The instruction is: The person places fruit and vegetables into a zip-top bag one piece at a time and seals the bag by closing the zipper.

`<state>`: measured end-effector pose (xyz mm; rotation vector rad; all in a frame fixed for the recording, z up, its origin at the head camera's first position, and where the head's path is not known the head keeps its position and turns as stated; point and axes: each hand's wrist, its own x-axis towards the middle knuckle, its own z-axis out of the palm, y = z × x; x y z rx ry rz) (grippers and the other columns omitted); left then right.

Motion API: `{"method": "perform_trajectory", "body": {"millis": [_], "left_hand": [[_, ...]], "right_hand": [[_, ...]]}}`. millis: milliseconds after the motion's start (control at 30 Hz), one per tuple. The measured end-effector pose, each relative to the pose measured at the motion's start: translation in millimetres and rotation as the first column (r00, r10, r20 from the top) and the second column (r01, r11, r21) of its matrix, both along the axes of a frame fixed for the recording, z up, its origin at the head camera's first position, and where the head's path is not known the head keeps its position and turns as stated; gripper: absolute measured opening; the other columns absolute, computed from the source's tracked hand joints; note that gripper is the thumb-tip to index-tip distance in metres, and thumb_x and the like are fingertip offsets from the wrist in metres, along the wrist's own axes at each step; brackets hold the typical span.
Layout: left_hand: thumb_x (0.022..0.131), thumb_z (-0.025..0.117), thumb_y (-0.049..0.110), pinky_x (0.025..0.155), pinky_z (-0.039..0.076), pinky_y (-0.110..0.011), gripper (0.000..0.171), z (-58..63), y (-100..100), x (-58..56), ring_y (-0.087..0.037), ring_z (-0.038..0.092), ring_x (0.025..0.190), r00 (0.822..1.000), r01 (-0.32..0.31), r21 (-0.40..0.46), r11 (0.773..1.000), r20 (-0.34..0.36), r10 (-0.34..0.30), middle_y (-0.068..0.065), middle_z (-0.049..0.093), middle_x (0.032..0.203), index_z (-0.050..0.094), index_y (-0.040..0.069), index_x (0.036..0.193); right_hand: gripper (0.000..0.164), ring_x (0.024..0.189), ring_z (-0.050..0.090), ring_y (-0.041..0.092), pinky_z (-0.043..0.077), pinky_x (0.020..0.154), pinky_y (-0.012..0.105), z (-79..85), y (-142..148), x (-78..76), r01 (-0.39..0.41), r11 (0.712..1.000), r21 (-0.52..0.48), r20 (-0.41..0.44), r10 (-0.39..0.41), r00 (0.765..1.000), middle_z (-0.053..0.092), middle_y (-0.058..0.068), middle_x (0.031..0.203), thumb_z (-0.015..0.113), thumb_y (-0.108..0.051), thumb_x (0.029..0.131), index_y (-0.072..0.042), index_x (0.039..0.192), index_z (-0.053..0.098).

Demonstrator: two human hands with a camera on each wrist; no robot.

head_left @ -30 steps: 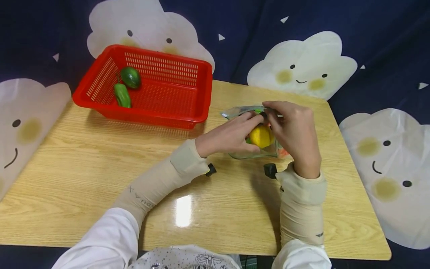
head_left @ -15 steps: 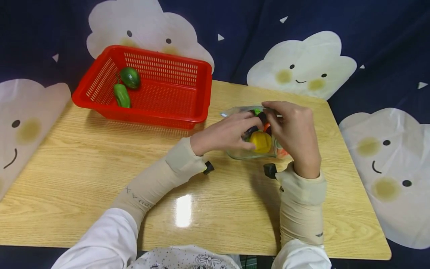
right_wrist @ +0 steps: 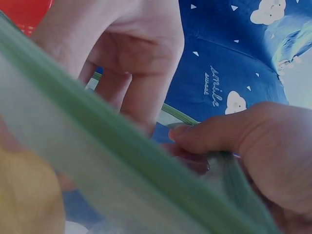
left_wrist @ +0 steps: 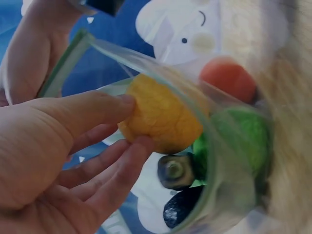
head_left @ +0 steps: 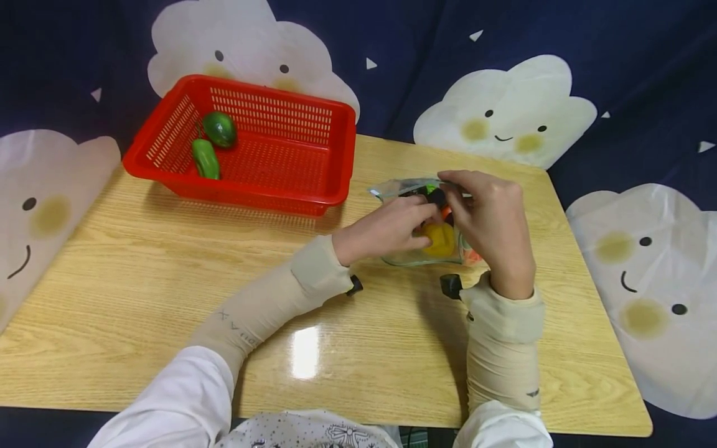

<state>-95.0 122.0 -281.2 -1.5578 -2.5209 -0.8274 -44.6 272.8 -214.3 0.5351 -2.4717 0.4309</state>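
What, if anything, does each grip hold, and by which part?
The left grip pinches the yellow item by its side; the right grip holds the bag by its open rim.

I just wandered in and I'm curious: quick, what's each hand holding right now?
Left hand: closed, pinching the yellow item.
Right hand: closed, pinching the edge of the clear bag.
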Motion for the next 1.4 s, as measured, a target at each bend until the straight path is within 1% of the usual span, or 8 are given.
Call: {"method": "perform_trajectory", "body": {"millis": [233, 433, 600, 767, 933, 1133, 1267, 1400], "left_hand": [[0.086, 0.059, 0.027, 0.077, 0.042, -0.018, 0.024, -4.4, 6.8, 3.6, -0.008, 0.05, 0.093, 0.999, -0.022, -0.058, 0.998, -0.041, 0.02, 0.004, 0.055, 0.106, 0.059, 0.015, 0.106], [0.086, 0.055, 0.032, 0.071, 0.043, -0.022, 0.027, -4.9, 4.9, 7.0, -0.007, 0.05, 0.087, 0.999, -0.016, -0.108, 0.994, -0.032, 0.013, 0.005, 0.055, 0.101, 0.059, 0.016, 0.107], [0.088, 0.054, 0.033, 0.075, 0.042, -0.019, 0.03, -4.7, -0.8, 6.4, -0.007, 0.05, 0.089, 0.999, 0.039, -0.076, 0.996, 0.016, -0.037, 0.003, 0.056, 0.104, 0.059, 0.015, 0.111], [0.089, 0.054, 0.036, 0.081, 0.04, -0.018, 0.031, 3.3, -7.7, 5.2, -0.009, 0.052, 0.093, 0.995, 0.087, -0.038, 0.996, 0.059, -0.085, 0.003, 0.058, 0.106, 0.06, 0.015, 0.111], [0.089, 0.053, 0.037, 0.078, 0.041, -0.021, 0.033, 10.7, -12.0, 2.7, -0.009, 0.052, 0.089, 0.989, 0.144, -0.083, 0.986, 0.04, -0.142, 0.002, 0.059, 0.105, 0.06, 0.014, 0.113], [0.088, 0.056, 0.035, 0.081, 0.042, -0.021, 0.036, 8.6, -18.8, -0.2, -0.012, 0.054, 0.092, 0.981, 0.192, -0.148, 0.97, 0.053, -0.186, -0.001, 0.059, 0.109, 0.06, 0.012, 0.116], [0.089, 0.056, 0.033, 0.081, 0.043, -0.021, 0.034, 12.1, -30.7, -3.4, -0.01, 0.054, 0.091, 0.976, 0.208, -0.117, 0.971, 0.085, -0.199, -0.001, 0.059, 0.109, 0.061, 0.012, 0.114], [0.089, 0.058, 0.033, 0.08, 0.045, -0.021, 0.029, 23.6, -53.1, -10.5, -0.005, 0.054, 0.088, 0.969, 0.228, -0.069, 0.971, 0.114, -0.22, 0.004, 0.061, 0.104, 0.063, 0.013, 0.109]], "right_hand": [[0.02, 0.074, 0.066, 0.018, 0.053, 0.061, 0.033, 0.4, 0.0, 0.4, 0.0, 1.0, 0.004, 0.0, 0.0, 1.0, 0.069, 0.009, 0.092, 0.058, -0.015, 0.088, -0.006, 0.101, 0.07], [0.02, 0.073, 0.066, 0.018, 0.053, 0.061, 0.034, -1.1, 0.3, 1.7, -0.007, 1.0, -0.001, -0.005, 0.007, 1.0, 0.069, 0.009, 0.091, 0.058, -0.014, 0.088, -0.006, 0.101, 0.07], [0.02, 0.074, 0.066, 0.018, 0.053, 0.061, 0.034, -1.7, 0.6, 2.7, -0.008, 1.0, -0.007, -0.006, 0.008, 1.0, 0.069, 0.009, 0.092, 0.058, -0.015, 0.088, -0.006, 0.101, 0.07], [0.02, 0.073, 0.066, 0.018, 0.053, 0.061, 0.034, -1.3, 0.6, 1.9, -0.012, 1.0, -0.001, -0.009, 0.012, 1.0, 0.069, 0.01, 0.091, 0.058, -0.014, 0.088, -0.006, 0.101, 0.07], [0.02, 0.073, 0.066, 0.017, 0.053, 0.06, 0.033, -1.2, 1.2, 0.6, -0.015, 1.0, 0.005, -0.009, 0.015, 1.0, 0.069, 0.009, 0.091, 0.058, -0.014, 0.088, -0.006, 0.101, 0.07], [0.02, 0.074, 0.067, 0.018, 0.053, 0.061, 0.034, -1.5, 2.1, 0.5, -0.012, 1.0, 0.0, -0.011, 0.012, 1.0, 0.069, 0.009, 0.092, 0.058, -0.015, 0.088, -0.006, 0.1, 0.071], [0.02, 0.073, 0.066, 0.018, 0.053, 0.062, 0.034, -1.2, 1.8, 0.7, -0.012, 1.0, -0.001, -0.016, 0.012, 1.0, 0.069, 0.01, 0.092, 0.058, -0.016, 0.088, -0.006, 0.101, 0.07], [0.02, 0.074, 0.066, 0.018, 0.053, 0.063, 0.035, -0.4, 0.8, 0.8, -0.015, 1.0, -0.007, -0.014, 0.015, 1.0, 0.069, 0.009, 0.092, 0.058, -0.016, 0.088, -0.006, 0.1, 0.071]]}}
